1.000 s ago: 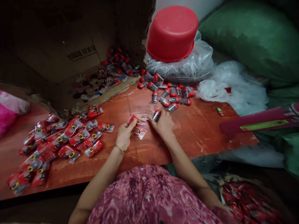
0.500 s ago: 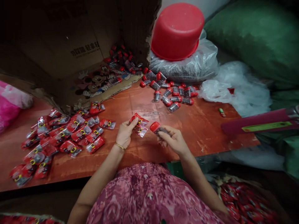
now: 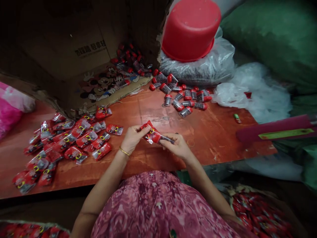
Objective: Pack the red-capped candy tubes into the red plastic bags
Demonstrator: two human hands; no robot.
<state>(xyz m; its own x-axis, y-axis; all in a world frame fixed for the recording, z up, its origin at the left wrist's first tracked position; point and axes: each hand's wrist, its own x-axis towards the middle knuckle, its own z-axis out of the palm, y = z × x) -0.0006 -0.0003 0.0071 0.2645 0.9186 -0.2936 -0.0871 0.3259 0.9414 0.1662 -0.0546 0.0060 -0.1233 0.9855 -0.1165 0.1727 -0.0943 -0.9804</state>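
Above the front part of the reddish table, my left hand (image 3: 134, 139) pinches a small red printed plastic packet (image 3: 150, 133). My right hand (image 3: 176, 144) grips a small clear bottle (image 3: 167, 139) with dark contents; its red cap end is at the packet's mouth, apparently inside it. To the left lies a pile of red packets (image 3: 83, 140), plump and with dark contents showing. Several red-capped bottles (image 3: 185, 112) lie loose on the table beyond my hands.
An open cardboard box (image 3: 90, 67) lies at the back left, more bottles (image 3: 132, 59) inside. An upturned red tub (image 3: 190, 31) sits on a full clear bag (image 3: 198, 71). A purple bar (image 3: 274, 130) juts in from the right. Packets fill a container (image 3: 260, 211) below.
My right hand has brought the bottle leftward to the packet, and its cap end has gone into the packet's mouth. The packet, flat and gaping before, now bulges around the cap.
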